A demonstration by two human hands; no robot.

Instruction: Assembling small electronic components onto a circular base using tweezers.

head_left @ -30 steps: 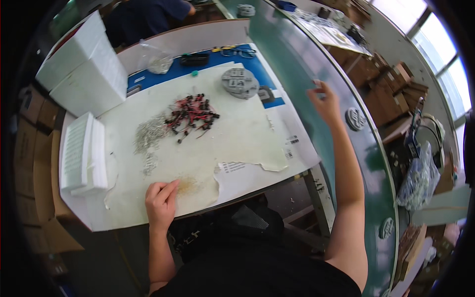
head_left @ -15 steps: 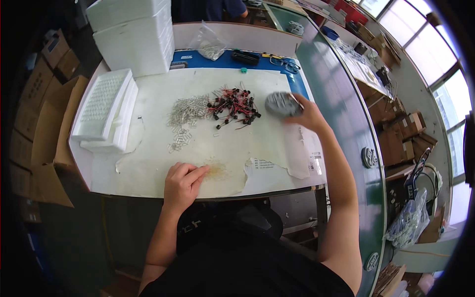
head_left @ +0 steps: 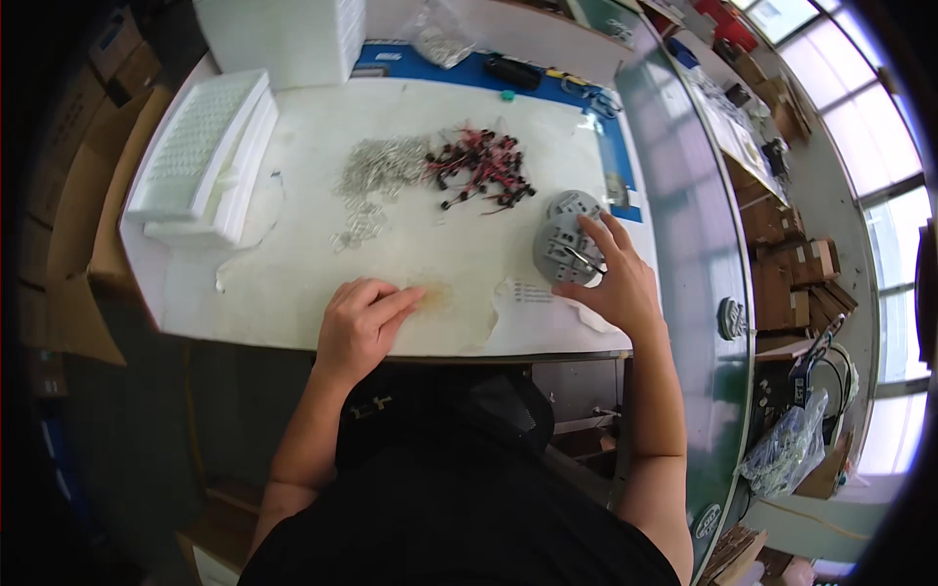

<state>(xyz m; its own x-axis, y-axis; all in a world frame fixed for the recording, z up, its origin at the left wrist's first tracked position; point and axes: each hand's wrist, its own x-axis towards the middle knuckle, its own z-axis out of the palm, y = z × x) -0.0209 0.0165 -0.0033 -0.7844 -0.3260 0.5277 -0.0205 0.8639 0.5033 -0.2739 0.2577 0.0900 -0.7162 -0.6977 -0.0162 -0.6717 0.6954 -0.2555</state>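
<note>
My left hand rests near the table's front edge, with thumb and forefinger pinched together. Whatever may be between these fingertips is too small to make out, beside a yellowish patch of tiny bits. On the right, my right hand spreads its thumb and fingers around the right side of a round grey fixture with dark square marks. A shiny metal piece shows on it by the thumb. Further in lie a heap of black parts with red wires and a heap of small clear pieces.
Stacked white trays stand at the left, before a tall white foam stack. At the back, a blue strip holds a plastic bag, a black case and blue-handled pliers. A green conveyor runs along the right.
My right hand has come nearer with the grey fixture, whose marked top now shows, and its fingers have spread. My left hand keeps its pinch. The whole view has shifted a little.
</note>
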